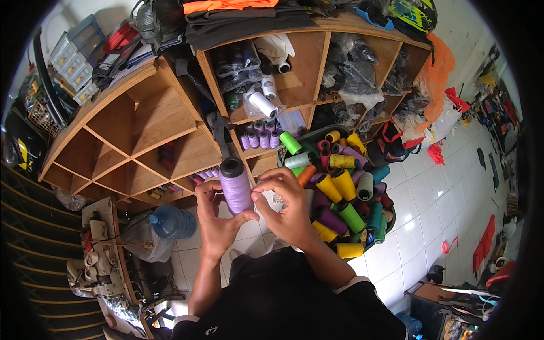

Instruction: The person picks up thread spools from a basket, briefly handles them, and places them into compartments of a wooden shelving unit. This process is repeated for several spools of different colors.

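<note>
A cone-shaped spool of lavender thread (236,191) with a black top is held upright in front of my chest. My left hand (220,222) is wrapped round its lower part, the thumb across the near side. Close to the spool's right side is my right hand (287,211), with thumb and forefinger pinched together. Whatever lies in that pinch is too small to make out. Below and to the right, a dark container is heaped with thread spools, among them a yellow spool (343,185), a bright green spool (352,217) and a purple spool (331,220).
A wooden cubby shelf (194,131) stretches along the far side, with lavender spools (262,139) and plastic-wrapped goods inside. To the left, a blue water jug (173,221) stands near a sewing machine (99,266). Fabric scraps lie on the white tiled floor (416,226) at right.
</note>
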Action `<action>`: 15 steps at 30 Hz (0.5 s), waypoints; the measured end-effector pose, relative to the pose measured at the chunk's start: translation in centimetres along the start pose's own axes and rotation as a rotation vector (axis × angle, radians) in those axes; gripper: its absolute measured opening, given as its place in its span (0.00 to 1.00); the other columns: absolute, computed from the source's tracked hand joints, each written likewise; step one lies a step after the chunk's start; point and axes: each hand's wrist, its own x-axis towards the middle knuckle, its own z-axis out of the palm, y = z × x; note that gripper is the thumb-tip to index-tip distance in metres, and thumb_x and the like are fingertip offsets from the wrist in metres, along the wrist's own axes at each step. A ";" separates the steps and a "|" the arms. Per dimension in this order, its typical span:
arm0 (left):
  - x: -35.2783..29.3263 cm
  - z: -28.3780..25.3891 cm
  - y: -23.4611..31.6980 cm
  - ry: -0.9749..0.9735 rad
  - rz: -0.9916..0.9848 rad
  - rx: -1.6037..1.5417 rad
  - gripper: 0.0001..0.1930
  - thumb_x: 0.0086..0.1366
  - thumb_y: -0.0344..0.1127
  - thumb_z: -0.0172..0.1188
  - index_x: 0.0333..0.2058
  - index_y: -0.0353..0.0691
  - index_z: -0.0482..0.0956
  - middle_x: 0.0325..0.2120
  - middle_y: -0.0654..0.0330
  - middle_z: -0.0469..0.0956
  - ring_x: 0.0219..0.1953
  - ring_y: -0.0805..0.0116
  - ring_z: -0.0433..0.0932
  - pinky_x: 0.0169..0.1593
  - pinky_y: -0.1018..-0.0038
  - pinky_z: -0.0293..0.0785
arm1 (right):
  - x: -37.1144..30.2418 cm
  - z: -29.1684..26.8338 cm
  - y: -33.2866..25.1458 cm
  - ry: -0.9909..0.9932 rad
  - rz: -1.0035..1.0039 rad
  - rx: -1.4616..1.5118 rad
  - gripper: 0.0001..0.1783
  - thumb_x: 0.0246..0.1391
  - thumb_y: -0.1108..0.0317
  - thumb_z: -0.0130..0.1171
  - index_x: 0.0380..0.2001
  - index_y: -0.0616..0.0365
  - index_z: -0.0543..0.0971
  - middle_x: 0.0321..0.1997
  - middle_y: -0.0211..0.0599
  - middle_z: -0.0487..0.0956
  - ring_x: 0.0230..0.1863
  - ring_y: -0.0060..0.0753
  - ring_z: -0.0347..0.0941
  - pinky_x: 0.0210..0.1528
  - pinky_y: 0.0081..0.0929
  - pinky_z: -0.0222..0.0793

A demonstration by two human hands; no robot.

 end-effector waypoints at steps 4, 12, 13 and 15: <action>-0.1 -0.1 -0.3 -0.024 -0.003 -0.040 0.41 0.38 0.35 0.81 0.46 0.39 0.61 0.45 0.58 0.69 0.46 0.69 0.73 0.47 0.70 0.73 | 0.5 -0.2 -0.2 -0.047 0.010 0.030 0.06 0.50 0.78 0.57 0.32 0.62 0.72 0.39 0.43 0.71 0.42 0.43 0.70 0.47 0.34 0.64; 0.1 -0.6 -1.1 0.001 -0.059 -0.211 0.41 0.39 0.36 0.81 0.47 0.40 0.59 0.46 0.59 0.67 0.48 0.69 0.72 0.52 0.69 0.73 | -0.3 -2.0 2.2 0.041 0.118 0.032 0.03 0.53 0.80 0.49 0.31 0.64 0.68 0.35 0.40 0.71 0.32 0.26 0.65 0.38 0.24 0.63; 0.2 -0.5 -1.0 -0.003 -0.058 -0.222 0.41 0.39 0.36 0.81 0.47 0.40 0.59 0.46 0.59 0.67 0.48 0.69 0.72 0.52 0.69 0.73 | 0.0 -2.2 2.3 0.051 0.104 -0.001 0.04 0.52 0.80 0.51 0.32 0.64 0.70 0.35 0.39 0.71 0.32 0.27 0.65 0.37 0.24 0.63; 0.3 -0.6 -0.9 -0.003 -0.065 -0.228 0.41 0.39 0.36 0.81 0.47 0.41 0.59 0.46 0.59 0.67 0.48 0.68 0.73 0.52 0.69 0.73 | 0.9 -2.2 1.8 0.122 0.078 -0.082 0.06 0.51 0.80 0.55 0.34 0.64 0.73 0.35 0.38 0.72 0.32 0.28 0.67 0.38 0.25 0.64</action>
